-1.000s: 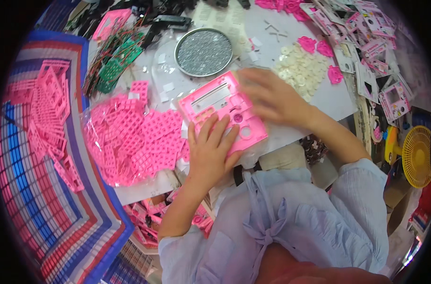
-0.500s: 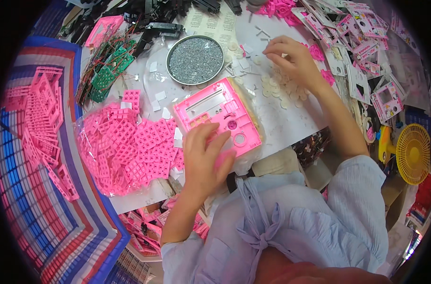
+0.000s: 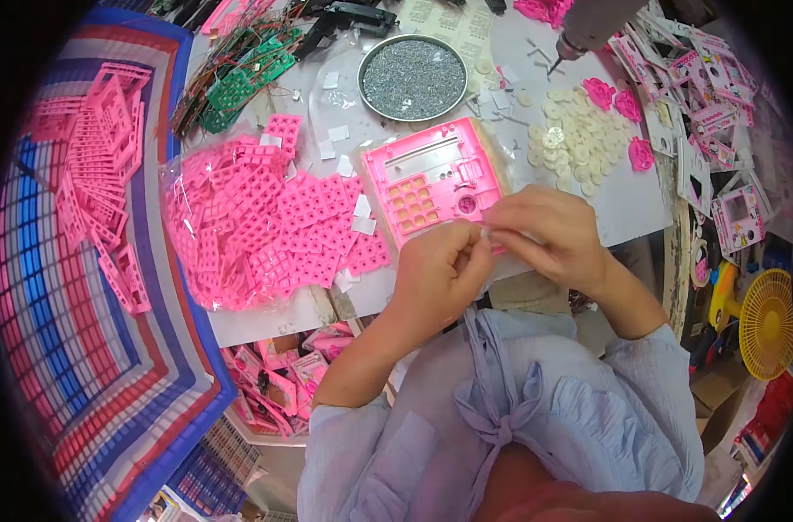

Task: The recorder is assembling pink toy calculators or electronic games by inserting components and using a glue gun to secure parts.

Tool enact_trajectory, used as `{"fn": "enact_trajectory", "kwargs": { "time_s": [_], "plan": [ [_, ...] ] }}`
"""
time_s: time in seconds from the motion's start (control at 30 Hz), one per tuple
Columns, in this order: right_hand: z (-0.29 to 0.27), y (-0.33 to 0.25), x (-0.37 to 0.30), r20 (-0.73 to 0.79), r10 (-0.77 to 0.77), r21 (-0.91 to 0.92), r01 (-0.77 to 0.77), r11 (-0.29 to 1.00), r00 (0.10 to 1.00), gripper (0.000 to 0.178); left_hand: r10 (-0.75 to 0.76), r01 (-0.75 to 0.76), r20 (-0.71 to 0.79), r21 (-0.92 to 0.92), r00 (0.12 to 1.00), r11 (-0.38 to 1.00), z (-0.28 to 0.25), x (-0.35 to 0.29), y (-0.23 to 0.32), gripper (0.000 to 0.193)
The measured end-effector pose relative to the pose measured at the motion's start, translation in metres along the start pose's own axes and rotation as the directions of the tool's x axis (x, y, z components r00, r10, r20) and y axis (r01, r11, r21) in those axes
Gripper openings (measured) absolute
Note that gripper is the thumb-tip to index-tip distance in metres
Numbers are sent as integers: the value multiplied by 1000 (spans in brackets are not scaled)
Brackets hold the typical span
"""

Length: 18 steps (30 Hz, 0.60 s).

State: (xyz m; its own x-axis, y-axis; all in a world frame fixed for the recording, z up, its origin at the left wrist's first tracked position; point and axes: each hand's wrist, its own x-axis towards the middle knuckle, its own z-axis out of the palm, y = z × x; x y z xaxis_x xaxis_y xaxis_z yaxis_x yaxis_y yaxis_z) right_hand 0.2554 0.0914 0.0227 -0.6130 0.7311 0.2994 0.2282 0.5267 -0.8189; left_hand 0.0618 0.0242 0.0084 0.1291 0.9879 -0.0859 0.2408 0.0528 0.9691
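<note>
A pink plastic casing (image 3: 482, 170) lies open side up on a padded, plastic-wrapped block on the table. It has a grid of square holes, a long slot and a round opening. Over its near right corner my left hand (image 3: 440, 271) and my right hand (image 3: 555, 237) meet, fingertips pinched together. A tiny pale piece shows between them, too small and covered to name. Both hands' fingers are closed, and they hide the casing's near edge. Right of the casing lie many cream-white discs (image 3: 579, 148).
Left are pink keypad pieces (image 3: 322, 204), partly in a clear bag. A round metal tray (image 3: 362, 80) of small screws stands behind the casing. A power screwdriver (image 3: 581, 33) points down at upper right. Green circuit boards (image 3: 235, 90), white printed panels (image 3: 734, 222) and a yellow fan (image 3: 766, 324) surround these.
My right hand has come back from beside the white discs to meet my left. My left hand has lifted off the casing and pinched. The view has shifted, and the screwdriver now shows more.
</note>
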Motion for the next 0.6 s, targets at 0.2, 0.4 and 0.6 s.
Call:
{"fn": "enact_trajectory", "kwargs": {
  "time_s": [0.2, 0.4, 0.6],
  "plan": [
    [-2, 8, 15, 64, -144, -281, 156, 947, 988, 15, 316, -258, -49, 469, 948, 845, -11, -6, -10, 16],
    [19, 30, 31, 61, -107, -425, 123, 897, 992, 19, 377, -291, 42, 717, 925, 634, -20, -6, -28, 31],
    [36, 36, 31, 43, -87, -488, 97, 868, 995, 19, 369, -264, 0, 697, 929, 666, -20, -7, -31, 31]
  ]
}}
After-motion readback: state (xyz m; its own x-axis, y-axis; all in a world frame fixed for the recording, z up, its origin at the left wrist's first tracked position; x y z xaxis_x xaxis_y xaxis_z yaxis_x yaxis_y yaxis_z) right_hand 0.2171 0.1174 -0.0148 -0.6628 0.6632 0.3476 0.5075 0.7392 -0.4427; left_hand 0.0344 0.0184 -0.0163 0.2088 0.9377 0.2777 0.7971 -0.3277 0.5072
